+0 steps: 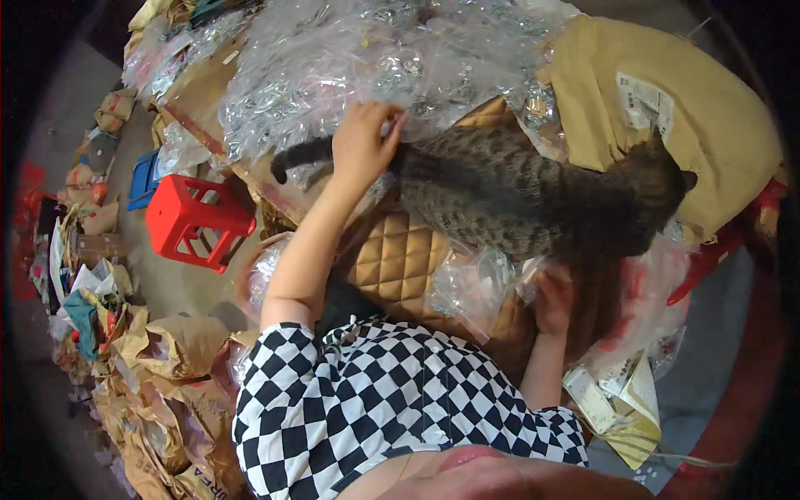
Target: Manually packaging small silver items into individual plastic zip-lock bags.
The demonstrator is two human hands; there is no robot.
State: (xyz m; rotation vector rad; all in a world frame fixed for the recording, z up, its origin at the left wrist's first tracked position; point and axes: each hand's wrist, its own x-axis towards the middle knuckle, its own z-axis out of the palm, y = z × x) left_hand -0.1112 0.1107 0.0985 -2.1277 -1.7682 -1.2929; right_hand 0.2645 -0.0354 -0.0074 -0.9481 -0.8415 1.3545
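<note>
- The left hand (362, 142) reaches up and rests on the cat (517, 200) at the base of its tail, fingers curled loosely over the fur rather than gripping.
- The cat, a grey-brown tabby, stands across the middle of the view on a tan quilted cushion (396, 262), its head toward the right and its dark tail (300, 157) pointing left.
- The right hand (554, 300) sits low, just under the cat's belly, touching a clear plastic bag (471, 287) that lies on the cushion; whether the fingers pinch the bag or only press on it I cannot tell, as they are partly hidden.
- A large heap of crinkled clear plastic bags (375, 58) lies beyond the cat.
- A tan paper sack (667, 108) lies at the upper right, just behind the cat's head.
- A red plastic stool (198, 221) stands on the floor to the left, near a blue crate (143, 179).
- Crumpled brown paper sacks (171, 367) pile up at the lower left.
</note>
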